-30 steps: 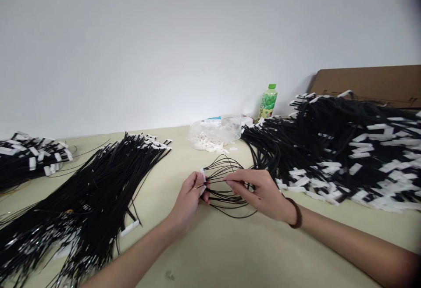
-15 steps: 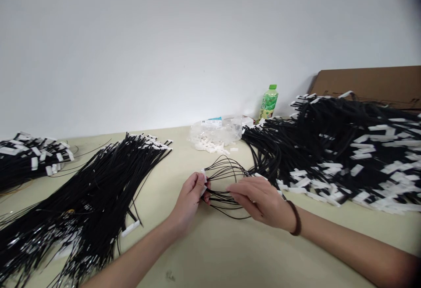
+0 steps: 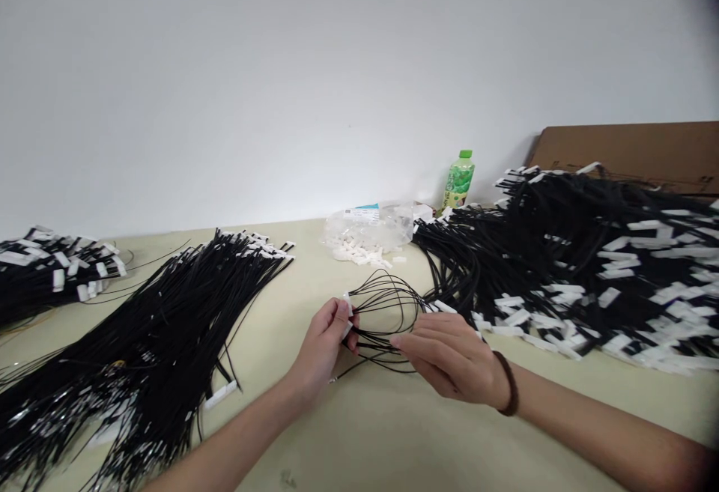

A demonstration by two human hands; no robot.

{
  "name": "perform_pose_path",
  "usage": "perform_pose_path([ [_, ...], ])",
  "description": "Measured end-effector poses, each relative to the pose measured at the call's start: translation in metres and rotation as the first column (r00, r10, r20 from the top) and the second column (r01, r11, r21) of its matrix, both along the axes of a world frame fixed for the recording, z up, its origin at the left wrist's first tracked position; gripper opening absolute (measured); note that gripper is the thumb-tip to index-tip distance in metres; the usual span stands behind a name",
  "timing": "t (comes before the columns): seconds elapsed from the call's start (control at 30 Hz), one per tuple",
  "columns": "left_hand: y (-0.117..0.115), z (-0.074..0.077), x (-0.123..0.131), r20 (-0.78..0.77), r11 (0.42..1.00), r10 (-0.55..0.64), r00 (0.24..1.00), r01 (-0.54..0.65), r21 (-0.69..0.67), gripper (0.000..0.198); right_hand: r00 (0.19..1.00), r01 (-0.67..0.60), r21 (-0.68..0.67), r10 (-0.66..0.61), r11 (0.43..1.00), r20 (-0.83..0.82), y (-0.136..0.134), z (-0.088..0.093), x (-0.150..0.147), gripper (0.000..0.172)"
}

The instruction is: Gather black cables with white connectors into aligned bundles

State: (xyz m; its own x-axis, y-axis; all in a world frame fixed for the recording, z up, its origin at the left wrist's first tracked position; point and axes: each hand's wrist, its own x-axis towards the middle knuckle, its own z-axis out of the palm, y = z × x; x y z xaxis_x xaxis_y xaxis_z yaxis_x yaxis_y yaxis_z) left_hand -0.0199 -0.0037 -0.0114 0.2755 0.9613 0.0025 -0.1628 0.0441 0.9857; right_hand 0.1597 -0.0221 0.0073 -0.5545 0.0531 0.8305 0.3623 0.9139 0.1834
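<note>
My left hand point(image 3: 326, 335) is closed, thumb and fingers pinching a white connector housing point(image 3: 347, 302) above the middle of the table. From it thin black wires point(image 3: 387, 301) loop out to the right in a loose bundle. My right hand point(image 3: 452, 357) is also closed, its fingertips pressed on some of these wires; which ones is hard to make out. Behind its fingers lies part of the bundle, hidden. A loose wire end point(image 3: 333, 380) sticks out below my left hand.
Black wire piles with white connectors lie on the table: one pile point(image 3: 168, 312) to the left, another point(image 3: 56, 263) at far left, a big heap point(image 3: 562, 252) at right. A clear bag point(image 3: 371, 226) with small white pieces, a green-capped bottle point(image 3: 459, 181) and brown cardboard point(image 3: 629, 151) stand behind.
A loose wire end now shows below my left hand. My right hand has shifted slightly right and down along the wires; my left hand keeps its hold on the connector.
</note>
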Motion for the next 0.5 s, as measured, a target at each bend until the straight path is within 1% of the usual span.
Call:
perform_pose_path([
  [0.37, -0.0003, -0.0018, -0.0002, 0.012, 1.0, -0.01, 1.0, 0.01, 0.011, 0.032, 0.999, -0.028, -0.006, 0.028, 1.0, 0.014, -0.0004, 0.0, -0.0014, 0.017],
  [0.5, -0.0005, -0.0017, 0.0001, 0.005, 1.0, 0.003, 1.0, -0.003, 0.013, 0.032, 0.999, -0.031, -0.007, 0.031, 0.999, 0.016, -0.0005, -0.0005, -0.0017, 0.017],
])
